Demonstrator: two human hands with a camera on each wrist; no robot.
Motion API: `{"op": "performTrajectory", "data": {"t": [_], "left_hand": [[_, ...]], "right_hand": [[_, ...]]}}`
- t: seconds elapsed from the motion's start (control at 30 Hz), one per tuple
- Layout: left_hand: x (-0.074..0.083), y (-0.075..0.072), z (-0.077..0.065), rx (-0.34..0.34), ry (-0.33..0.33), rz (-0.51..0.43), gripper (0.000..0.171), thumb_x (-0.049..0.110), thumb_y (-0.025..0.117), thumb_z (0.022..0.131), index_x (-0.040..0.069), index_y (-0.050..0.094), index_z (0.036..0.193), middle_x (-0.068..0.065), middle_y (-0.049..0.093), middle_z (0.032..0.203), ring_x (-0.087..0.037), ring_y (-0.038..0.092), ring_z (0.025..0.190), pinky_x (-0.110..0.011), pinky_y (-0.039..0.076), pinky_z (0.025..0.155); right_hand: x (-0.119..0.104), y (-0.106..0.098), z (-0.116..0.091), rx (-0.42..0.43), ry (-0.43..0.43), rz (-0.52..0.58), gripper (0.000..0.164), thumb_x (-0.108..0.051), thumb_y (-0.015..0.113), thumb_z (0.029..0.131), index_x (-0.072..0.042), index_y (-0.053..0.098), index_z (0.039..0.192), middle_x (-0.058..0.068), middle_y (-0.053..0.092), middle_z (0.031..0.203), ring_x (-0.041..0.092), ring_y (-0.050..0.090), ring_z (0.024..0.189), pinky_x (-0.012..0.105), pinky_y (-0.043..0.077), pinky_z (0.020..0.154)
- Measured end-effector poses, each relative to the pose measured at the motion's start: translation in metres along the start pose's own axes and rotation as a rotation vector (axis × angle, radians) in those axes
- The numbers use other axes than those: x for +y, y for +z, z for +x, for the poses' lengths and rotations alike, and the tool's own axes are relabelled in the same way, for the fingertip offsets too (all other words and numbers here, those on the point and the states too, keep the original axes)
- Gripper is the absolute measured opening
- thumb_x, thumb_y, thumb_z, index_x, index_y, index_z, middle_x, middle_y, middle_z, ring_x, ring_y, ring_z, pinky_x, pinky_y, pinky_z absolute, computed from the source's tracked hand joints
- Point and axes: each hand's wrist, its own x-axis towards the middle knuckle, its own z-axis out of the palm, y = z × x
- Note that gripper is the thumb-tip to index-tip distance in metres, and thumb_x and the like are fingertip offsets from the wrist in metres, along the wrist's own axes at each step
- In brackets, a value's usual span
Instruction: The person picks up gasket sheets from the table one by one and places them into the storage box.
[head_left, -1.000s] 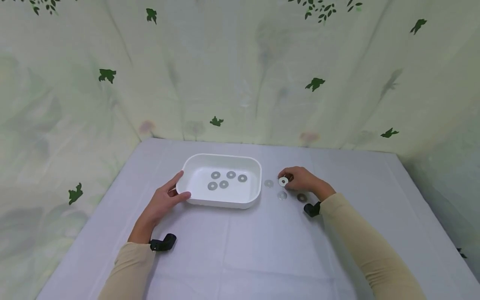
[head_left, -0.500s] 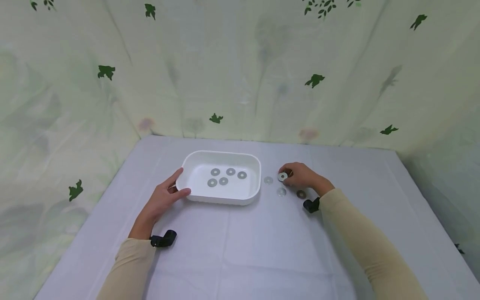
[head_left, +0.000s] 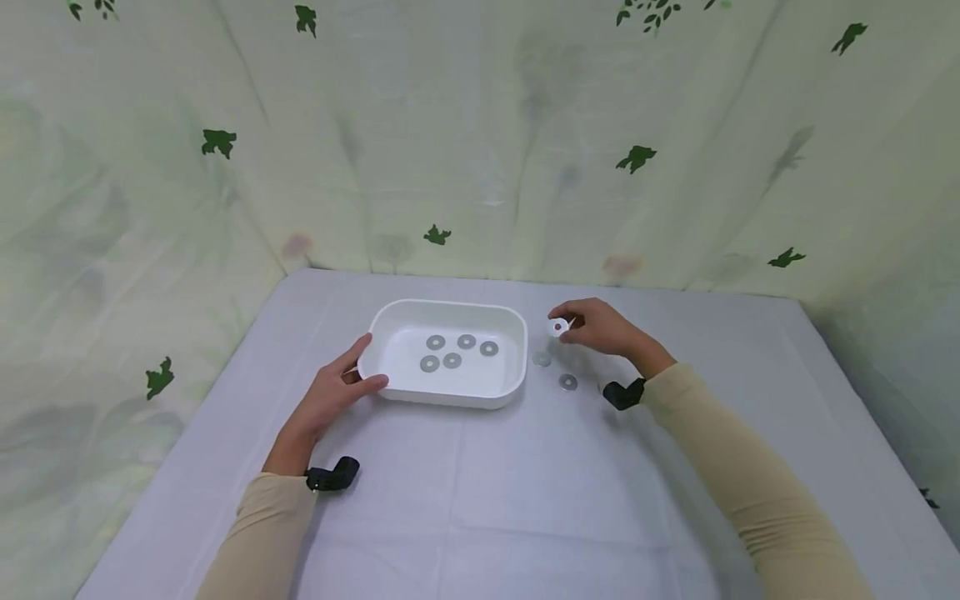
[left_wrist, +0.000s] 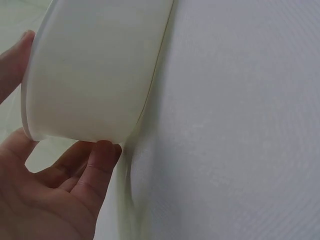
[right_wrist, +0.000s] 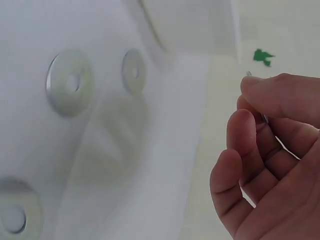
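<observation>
In the head view, a white plastic tray [head_left: 442,398] stands on the table with several flat metal washers [head_left: 452,361] lying inside. My left hand [head_left: 330,393] holds its left end, thumb at the near corner and fingers on the rim farther back. The left wrist view shows fingertips [left_wrist: 103,150] against the tray's outer wall. To the right of the tray, my right hand [head_left: 596,327] pinches a washer [head_left: 558,327] above the table. Mostly hidden by the fingers in the right wrist view, that washer shows only a thin edge.
On the white-covered table [head_left: 480,500] right of the tray lie a washer [head_left: 567,382] and a fainter one [head_left: 542,359]. A third washer [right_wrist: 17,207] shows in the right wrist view. A leaf-patterned curtain [head_left: 480,167] hangs behind the table.
My right hand has lifted the pinched washer up from among the washers on the table and slightly away from me. My left hand stays at the tray's left end.
</observation>
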Motion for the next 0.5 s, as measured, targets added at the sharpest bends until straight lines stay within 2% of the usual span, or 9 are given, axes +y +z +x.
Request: {"op": "performTrajectory", "data": {"t": [0.2, 0.33, 0.5], "left_hand": [[-0.002, 0.001, -0.004, 0.012, -0.030, 0.026, 0.091, 0.036, 0.074, 0.089, 0.032, 0.017, 0.159, -0.014, 0.022, 0.166, -0.033, 0.047, 0.139, -0.007, 0.041, 0.084], [-0.004, 0.002, -0.004, 0.011, -0.030, 0.037, 0.092, 0.038, 0.074, 0.088, 0.033, 0.016, 0.159, -0.014, 0.019, 0.166, -0.033, 0.045, 0.140, -0.012, 0.043, 0.089], [-0.002, 0.002, -0.001, 0.007, -0.029, 0.027, 0.091, 0.038, 0.074, 0.089, 0.035, 0.016, 0.159, -0.012, 0.020, 0.166, -0.032, 0.045, 0.140, -0.011, 0.042, 0.090]], "right_hand": [[-0.024, 0.004, -0.002, -0.010, -0.068, 0.069, 0.038, -0.008, 0.068, 0.089, -0.009, 0.066, 0.127, 0.009, 0.070, 0.111, 0.021, 0.063, 0.094, 0.034, 0.051, 0.083], [-0.038, 0.010, -0.003, -0.033, -0.108, 0.070, 0.038, -0.010, 0.068, 0.089, -0.008, 0.066, 0.128, 0.008, 0.070, 0.111, 0.018, 0.063, 0.092, 0.032, 0.051, 0.080], [-0.059, 0.015, 0.000, -0.051, -0.140, 0.049, 0.038, -0.011, 0.069, 0.089, -0.012, 0.067, 0.126, 0.005, 0.070, 0.113, 0.018, 0.064, 0.091, 0.032, 0.052, 0.080]]}}
